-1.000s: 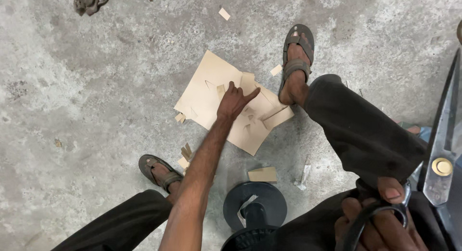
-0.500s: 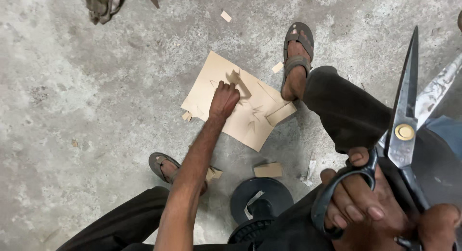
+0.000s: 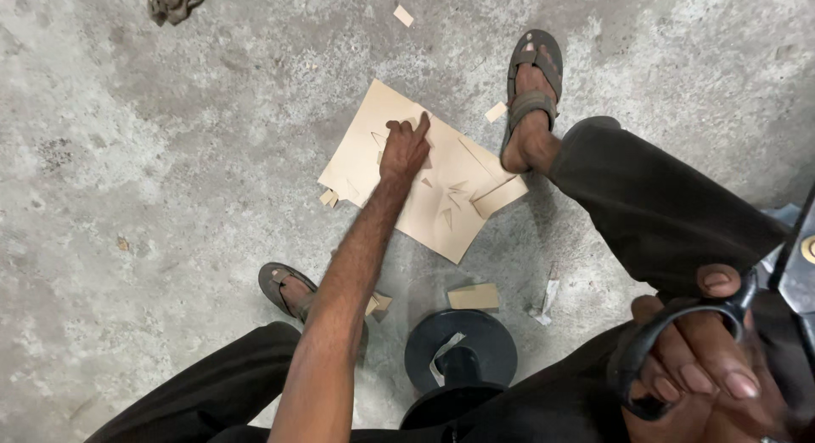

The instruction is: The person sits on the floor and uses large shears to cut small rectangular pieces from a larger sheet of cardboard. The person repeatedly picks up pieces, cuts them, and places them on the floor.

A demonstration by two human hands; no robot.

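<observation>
Left hand (image 3: pixel 404 152) presses tan sheet (image 3: pixel 446 207); right hand (image 3: pixel 705 358) grips scissors (image 3: pixel 768 299).

- The left arm (image 3: pixel 340 299) is stretching straight out and downward, bare to the elbow.
- The left hand (image 3: pixel 404 151) is lying palm down, fingers curled, index finger pointing forward.
- The right hand (image 3: pixel 700 349) is staying close to the body, its fingers threading through black scissor handles (image 3: pixel 658 349), thumb hooking over the top loop.
</observation>
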